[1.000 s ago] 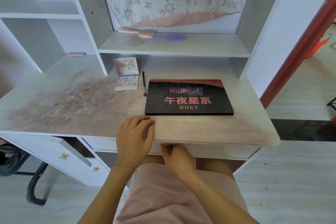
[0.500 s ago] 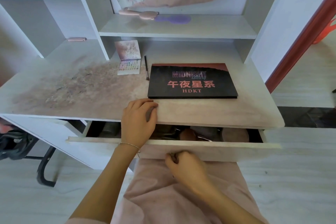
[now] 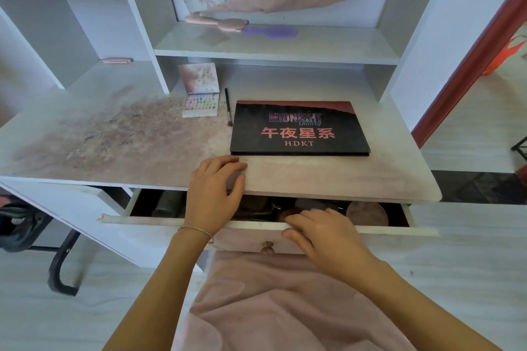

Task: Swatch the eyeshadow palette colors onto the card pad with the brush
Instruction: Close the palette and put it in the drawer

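Since the earlier frame the white desk drawer (image 3: 176, 221) slid out; right hand (image 3: 325, 232) left its knob, fingers relaxed over the front edge. Left hand (image 3: 212, 194) rests loose on the desktop. Small open eyeshadow palette (image 3: 201, 104) and thin black brush (image 3: 228, 107) lie untouched at the far left; next, probably find the card pad.

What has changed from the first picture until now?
The drawer was pulled out toward the person. The right hand let go of the knob and now rests on the drawer's top edge. The left hand stayed on the desk edge; palette and brush unmoved.
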### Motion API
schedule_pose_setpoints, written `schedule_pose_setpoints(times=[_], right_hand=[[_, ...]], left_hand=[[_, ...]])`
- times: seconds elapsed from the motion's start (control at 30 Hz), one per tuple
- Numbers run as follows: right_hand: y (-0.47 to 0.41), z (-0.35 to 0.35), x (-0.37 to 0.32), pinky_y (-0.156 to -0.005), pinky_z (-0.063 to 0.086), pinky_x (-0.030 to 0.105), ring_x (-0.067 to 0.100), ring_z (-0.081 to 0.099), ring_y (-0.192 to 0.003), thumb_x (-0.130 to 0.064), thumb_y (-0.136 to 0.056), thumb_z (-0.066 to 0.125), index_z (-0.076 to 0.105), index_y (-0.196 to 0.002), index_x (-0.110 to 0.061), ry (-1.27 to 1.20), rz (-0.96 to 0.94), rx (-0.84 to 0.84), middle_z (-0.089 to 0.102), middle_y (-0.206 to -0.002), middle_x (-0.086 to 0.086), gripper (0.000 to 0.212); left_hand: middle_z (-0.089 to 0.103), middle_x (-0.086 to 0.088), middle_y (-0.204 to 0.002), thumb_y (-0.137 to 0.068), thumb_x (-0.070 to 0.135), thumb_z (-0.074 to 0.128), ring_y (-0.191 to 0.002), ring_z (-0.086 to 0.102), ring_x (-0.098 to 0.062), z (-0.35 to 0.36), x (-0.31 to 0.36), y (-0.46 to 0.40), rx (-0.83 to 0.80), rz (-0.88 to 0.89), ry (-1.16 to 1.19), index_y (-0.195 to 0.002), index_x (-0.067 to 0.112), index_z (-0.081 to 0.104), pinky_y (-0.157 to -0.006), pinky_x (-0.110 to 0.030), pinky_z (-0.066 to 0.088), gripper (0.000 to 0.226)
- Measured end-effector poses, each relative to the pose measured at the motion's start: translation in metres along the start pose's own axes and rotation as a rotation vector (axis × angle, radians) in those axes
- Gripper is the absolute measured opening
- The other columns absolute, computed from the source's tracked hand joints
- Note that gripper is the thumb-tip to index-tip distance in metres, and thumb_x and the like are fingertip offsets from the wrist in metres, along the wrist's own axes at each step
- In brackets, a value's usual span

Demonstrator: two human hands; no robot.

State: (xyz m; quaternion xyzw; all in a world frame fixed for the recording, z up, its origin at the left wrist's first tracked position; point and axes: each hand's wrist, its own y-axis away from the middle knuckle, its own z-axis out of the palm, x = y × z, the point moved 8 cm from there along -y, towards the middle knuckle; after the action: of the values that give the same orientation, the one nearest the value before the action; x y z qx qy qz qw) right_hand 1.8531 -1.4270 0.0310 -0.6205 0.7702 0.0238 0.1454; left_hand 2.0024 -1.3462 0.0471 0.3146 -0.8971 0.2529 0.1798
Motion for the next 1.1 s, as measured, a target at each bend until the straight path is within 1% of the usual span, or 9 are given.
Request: schedule_pose_setpoints(times=[0.1,0.17,0.33,0.5,0.73,0.8,0.87,1.0,1.1], right_hand=[[-0.001,-0.004,-0.009,-0.059,0.045,0.026,0.017,0.063,-0.067,-0.032,-0.085,0.056,0.070,-0.089,-0.016,0.043,-0.095,0.025,0.069,-0.075,-0.002,0.021],[0.001,-0.009,-0.017,-0.049,0.041,0.018,0.010,0.058,-0.053,-0.032,-0.075,0.068,0.068,-0.072,-0.021,0.112,-0.147,0.067,0.064,-0.061,-0.009,0.011],[0.027,-0.008,-0.033,-0.049,0.033,0.016,0.004,0.053,-0.053,-0.037,-0.081,0.044,0.064,-0.068,-0.026,0.129,-0.272,0.074,0.059,-0.060,-0.015,0.026],[0.037,-0.008,-0.040,-0.055,0.034,0.020,0.007,0.054,-0.057,-0.037,-0.082,0.042,0.065,-0.070,-0.021,0.048,-0.311,0.058,0.062,-0.065,-0.011,0.030],[0.026,0.003,-0.018,-0.073,0.040,0.018,0.004,0.053,-0.089,-0.050,-0.086,0.043,0.063,-0.103,-0.028,-0.240,-0.126,-0.332,0.064,-0.096,-0.013,0.034],[0.015,-0.010,-0.008,-0.080,0.043,0.018,0.002,0.053,-0.094,-0.046,-0.086,0.042,0.063,-0.107,-0.027,-0.380,-0.059,-0.248,0.064,-0.100,-0.014,0.035],[-0.002,-0.036,0.008,-0.080,0.045,0.014,0.000,0.054,-0.093,-0.036,-0.086,0.045,0.065,-0.105,-0.022,-0.446,-0.008,-0.040,0.062,-0.098,-0.016,0.031],[-0.045,-0.075,0.048,-0.087,0.039,0.018,0.007,0.053,-0.099,-0.022,-0.088,0.047,0.063,-0.110,-0.011,-0.341,0.087,0.340,0.060,-0.102,-0.005,0.029],[-0.086,-0.058,0.081,-0.111,0.021,0.035,0.021,0.031,-0.133,-0.027,-0.095,0.043,0.042,-0.135,-0.017,-0.183,0.222,0.211,0.042,-0.141,0.008,0.041]], left_hand=[[0.058,-0.002,-0.121,-0.089,0.020,0.054,-0.116,0.045,-0.018,0.000,-0.001,0.000,-0.015,-0.012,0.013,-0.113,0.017,0.063,-0.097,-0.026,0.026,0.026],[0.057,0.000,-0.122,-0.089,0.021,0.054,-0.117,0.043,-0.016,0.000,-0.001,-0.001,-0.024,-0.024,0.033,-0.113,0.018,0.063,-0.097,-0.025,0.026,0.025],[0.056,0.000,-0.122,-0.089,0.020,0.054,-0.117,0.042,-0.018,0.000,-0.005,-0.008,-0.070,-0.054,0.104,-0.109,0.019,0.065,-0.100,-0.030,0.029,0.023],[0.057,-0.003,-0.120,-0.087,0.018,0.057,-0.116,0.045,-0.022,-0.001,-0.004,-0.007,-0.069,-0.044,0.109,-0.108,0.016,0.066,-0.100,-0.037,0.034,0.023],[0.056,-0.002,-0.121,-0.087,0.020,0.057,-0.115,0.045,-0.022,0.001,-0.004,-0.007,-0.070,-0.048,0.067,-0.109,0.018,0.065,-0.097,-0.036,0.032,0.023],[0.057,-0.003,-0.120,-0.086,0.020,0.058,-0.114,0.046,-0.023,0.002,-0.004,-0.006,-0.065,-0.049,0.060,-0.108,0.018,0.065,-0.097,-0.037,0.033,0.023],[0.058,-0.002,-0.118,-0.086,0.019,0.059,-0.113,0.047,-0.023,0.001,-0.003,-0.006,-0.053,-0.050,0.065,-0.107,0.017,0.065,-0.095,-0.037,0.034,0.022],[0.059,-0.001,-0.115,-0.085,0.022,0.057,-0.110,0.049,-0.023,0.000,-0.003,-0.006,-0.025,-0.057,0.056,-0.104,0.018,0.066,-0.093,-0.036,0.035,0.021],[0.059,0.001,-0.114,-0.081,0.030,0.049,-0.109,0.049,-0.020,0.000,-0.001,-0.004,-0.042,-0.061,0.060,-0.103,0.019,0.066,-0.092,-0.033,0.035,0.030]])
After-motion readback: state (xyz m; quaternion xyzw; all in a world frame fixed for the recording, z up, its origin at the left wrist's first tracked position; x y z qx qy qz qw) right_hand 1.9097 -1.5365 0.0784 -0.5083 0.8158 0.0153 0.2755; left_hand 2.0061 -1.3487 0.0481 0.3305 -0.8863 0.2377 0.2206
